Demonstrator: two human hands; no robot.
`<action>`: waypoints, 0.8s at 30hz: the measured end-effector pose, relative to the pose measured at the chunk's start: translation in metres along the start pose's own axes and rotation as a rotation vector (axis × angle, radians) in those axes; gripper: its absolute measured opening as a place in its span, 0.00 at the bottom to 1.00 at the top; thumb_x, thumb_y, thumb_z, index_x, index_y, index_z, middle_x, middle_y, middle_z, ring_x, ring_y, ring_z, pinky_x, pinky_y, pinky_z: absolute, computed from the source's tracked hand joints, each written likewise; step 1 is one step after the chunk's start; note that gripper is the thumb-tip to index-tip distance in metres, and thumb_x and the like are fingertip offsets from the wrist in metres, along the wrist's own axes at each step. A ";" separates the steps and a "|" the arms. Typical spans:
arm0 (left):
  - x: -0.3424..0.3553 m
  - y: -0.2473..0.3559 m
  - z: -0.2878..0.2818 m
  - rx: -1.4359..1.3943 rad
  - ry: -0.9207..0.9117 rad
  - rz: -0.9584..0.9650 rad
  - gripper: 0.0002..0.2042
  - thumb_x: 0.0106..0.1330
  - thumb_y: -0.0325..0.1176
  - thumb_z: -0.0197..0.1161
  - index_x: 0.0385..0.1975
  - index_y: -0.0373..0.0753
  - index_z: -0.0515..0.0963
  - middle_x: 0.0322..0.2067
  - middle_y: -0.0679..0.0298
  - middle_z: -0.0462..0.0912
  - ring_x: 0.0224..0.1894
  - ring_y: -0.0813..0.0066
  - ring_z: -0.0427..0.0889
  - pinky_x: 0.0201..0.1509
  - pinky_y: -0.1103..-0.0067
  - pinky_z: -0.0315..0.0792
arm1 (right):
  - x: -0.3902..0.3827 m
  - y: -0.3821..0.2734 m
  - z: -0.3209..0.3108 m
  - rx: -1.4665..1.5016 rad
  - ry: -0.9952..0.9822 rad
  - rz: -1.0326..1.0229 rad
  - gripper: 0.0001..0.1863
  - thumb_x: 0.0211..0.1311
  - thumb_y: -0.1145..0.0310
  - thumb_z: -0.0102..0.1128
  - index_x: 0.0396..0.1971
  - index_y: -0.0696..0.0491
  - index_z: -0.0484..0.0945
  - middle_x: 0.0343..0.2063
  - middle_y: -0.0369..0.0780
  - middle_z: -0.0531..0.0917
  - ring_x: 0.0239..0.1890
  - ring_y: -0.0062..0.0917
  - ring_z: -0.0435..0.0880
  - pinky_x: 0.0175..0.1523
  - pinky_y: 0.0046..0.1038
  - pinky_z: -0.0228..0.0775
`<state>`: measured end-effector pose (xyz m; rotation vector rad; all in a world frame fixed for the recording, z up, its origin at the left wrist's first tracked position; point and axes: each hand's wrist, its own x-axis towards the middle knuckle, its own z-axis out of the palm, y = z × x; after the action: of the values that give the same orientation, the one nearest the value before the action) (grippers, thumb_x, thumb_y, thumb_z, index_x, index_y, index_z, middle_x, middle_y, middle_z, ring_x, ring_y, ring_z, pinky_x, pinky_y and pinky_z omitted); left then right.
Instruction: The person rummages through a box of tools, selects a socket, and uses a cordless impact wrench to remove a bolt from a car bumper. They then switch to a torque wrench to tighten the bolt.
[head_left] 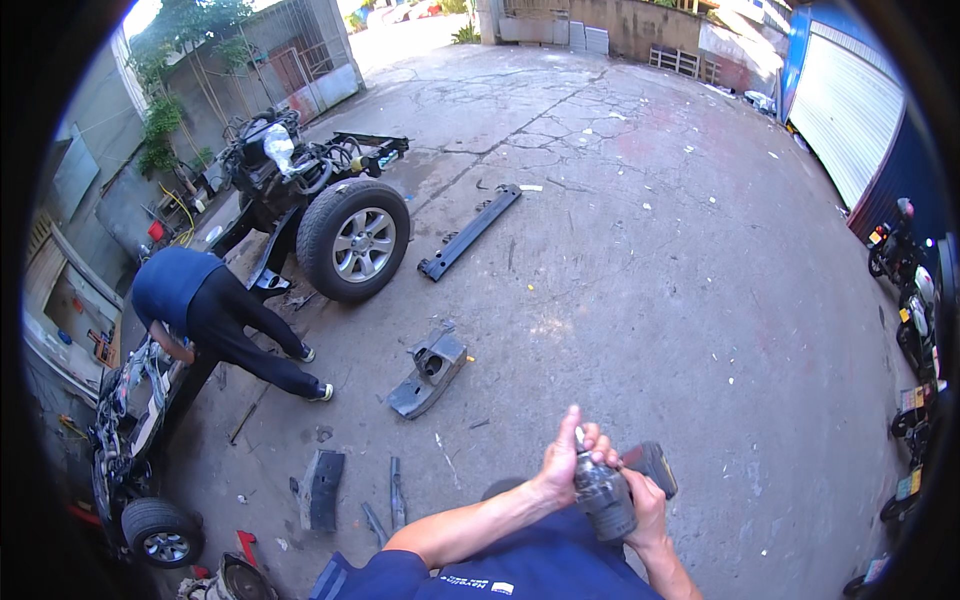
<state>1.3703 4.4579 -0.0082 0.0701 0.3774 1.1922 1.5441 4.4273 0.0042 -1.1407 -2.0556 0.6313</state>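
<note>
Near the bottom of the head view, I hold a dark cordless power tool (603, 505) with a battery pack (655, 470) on its right end. My left hand (572, 460) is closed around the tool's upper end, thumb pointing up, over a small pale piece whose shape is mostly hidden. My right hand (645, 515) grips the tool's lower right part, beside the battery pack.
A co-worker in dark clothes (230, 310) bends over a stripped vehicle frame (155, 395) at the left, near a wheel (352, 242) and engine (275, 150). A long bar (470, 232) and bent plates (428, 372) lie on the concrete. Motorbikes (915, 320) line the right.
</note>
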 end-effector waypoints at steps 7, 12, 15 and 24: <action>0.167 0.151 0.012 0.058 -0.191 0.179 0.31 0.71 0.68 0.42 0.15 0.48 0.61 0.12 0.66 0.69 0.25 0.66 0.78 0.43 0.67 0.75 | 0.248 0.096 0.039 0.046 -0.152 -0.293 0.14 0.48 0.71 0.65 0.37 0.58 0.79 0.22 0.40 0.80 0.24 0.36 0.80 0.32 0.34 0.68; 0.323 0.248 -0.015 0.084 -0.155 0.131 0.31 0.71 0.69 0.40 0.17 0.47 0.61 0.12 0.66 0.69 0.26 0.66 0.78 0.43 0.66 0.74 | 0.376 0.185 0.099 0.018 -0.054 -0.222 0.12 0.48 0.73 0.66 0.34 0.59 0.79 0.19 0.42 0.80 0.20 0.35 0.80 0.27 0.32 0.67; 0.431 0.308 -0.009 0.003 -0.015 -0.031 0.28 0.72 0.65 0.42 0.22 0.45 0.64 0.17 0.65 0.72 0.29 0.67 0.79 0.46 0.67 0.76 | 0.461 0.229 0.106 -0.018 0.030 -0.051 0.11 0.47 0.73 0.67 0.32 0.60 0.79 0.20 0.43 0.81 0.21 0.36 0.82 0.29 0.33 0.72; 0.659 0.448 0.000 0.090 0.069 -0.219 0.22 0.72 0.56 0.55 0.32 0.40 0.74 0.31 0.62 0.82 0.39 0.70 0.84 0.49 0.72 0.79 | 0.695 0.330 0.149 0.186 0.158 0.236 0.10 0.52 0.74 0.71 0.36 0.58 0.83 0.26 0.39 0.88 0.28 0.25 0.88 0.38 0.29 0.80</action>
<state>1.1779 5.2296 -0.0609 0.0635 0.4871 0.9629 1.3446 5.1801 -0.0862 -1.2897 -1.7062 0.8009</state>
